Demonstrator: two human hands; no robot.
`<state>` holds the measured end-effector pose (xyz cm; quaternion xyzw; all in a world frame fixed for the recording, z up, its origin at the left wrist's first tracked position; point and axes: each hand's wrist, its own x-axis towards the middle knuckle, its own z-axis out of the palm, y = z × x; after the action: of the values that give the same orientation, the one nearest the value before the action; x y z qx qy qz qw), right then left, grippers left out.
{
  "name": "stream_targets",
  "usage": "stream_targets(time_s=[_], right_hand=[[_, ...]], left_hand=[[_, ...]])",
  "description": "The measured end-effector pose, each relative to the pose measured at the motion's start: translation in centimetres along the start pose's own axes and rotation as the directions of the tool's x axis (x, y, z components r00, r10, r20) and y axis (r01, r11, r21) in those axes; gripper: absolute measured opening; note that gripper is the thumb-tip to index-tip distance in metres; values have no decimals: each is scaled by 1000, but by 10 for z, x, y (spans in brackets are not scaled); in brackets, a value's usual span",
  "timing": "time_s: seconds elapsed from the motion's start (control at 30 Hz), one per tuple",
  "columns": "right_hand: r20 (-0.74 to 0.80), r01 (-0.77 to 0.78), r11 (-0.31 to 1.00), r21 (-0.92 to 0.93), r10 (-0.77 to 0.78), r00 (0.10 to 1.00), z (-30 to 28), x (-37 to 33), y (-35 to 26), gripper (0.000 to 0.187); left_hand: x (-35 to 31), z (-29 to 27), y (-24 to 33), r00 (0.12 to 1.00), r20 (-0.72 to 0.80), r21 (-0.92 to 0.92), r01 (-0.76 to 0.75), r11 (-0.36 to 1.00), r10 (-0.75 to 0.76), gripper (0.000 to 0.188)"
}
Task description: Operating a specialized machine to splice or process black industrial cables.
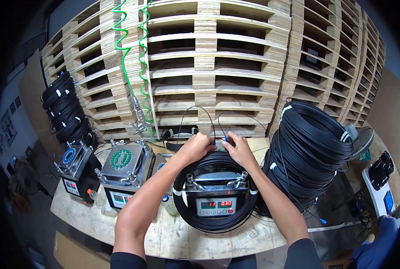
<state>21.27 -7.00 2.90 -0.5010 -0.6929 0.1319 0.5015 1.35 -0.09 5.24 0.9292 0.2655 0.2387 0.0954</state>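
My left hand and my right hand are close together behind a bench machine with a lit control panel. Both are closed, each pinching a small blue-tipped cable end; the left one's tip is mostly covered by my fingers, while the blue connector shows at my right fingertips. Thin black cable loops up behind my hands. A coil of black cable, bound with white tape, lies around the machine below my wrists. Metal clamp posts stand at the machine's corners. What lies directly under my fingers is partly hidden.
A tall stack of black cable coils stands right of the machine, more coils far left. Two similar machines, one with a green ring fixture, sit left near small bottles. Green spiral hoses hang before wooden pallets. Another person's blue sleeve shows lower right.
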Motion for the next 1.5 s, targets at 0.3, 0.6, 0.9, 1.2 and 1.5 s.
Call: stream_targets(time_s=[0.3,0.6,0.9,1.2,1.5], right_hand=[[-130,53,988,142,-34,991,-3,0,-7,10],[14,46,927,372,-55,998,-15,2,-22,25],[188,-80,852,517,-21,982,-35,-1,-66,23],[-92,127,963,239,-108,990,-74,7,-92,21],[-326,172,900,400,-36,945,-116,-10,-72,25]], left_hand=[[-14,10,-1,925,-166,-519,213,828,-342,25],[-7,-16,55,966,-70,-922,32,385,-248,36],[-8,-23,63,945,-142,-892,7,452,-293,36],[-27,-57,70,945,-102,-657,171,734,-311,34],[-123,-101,40,925,-142,-451,256,855,-352,53]])
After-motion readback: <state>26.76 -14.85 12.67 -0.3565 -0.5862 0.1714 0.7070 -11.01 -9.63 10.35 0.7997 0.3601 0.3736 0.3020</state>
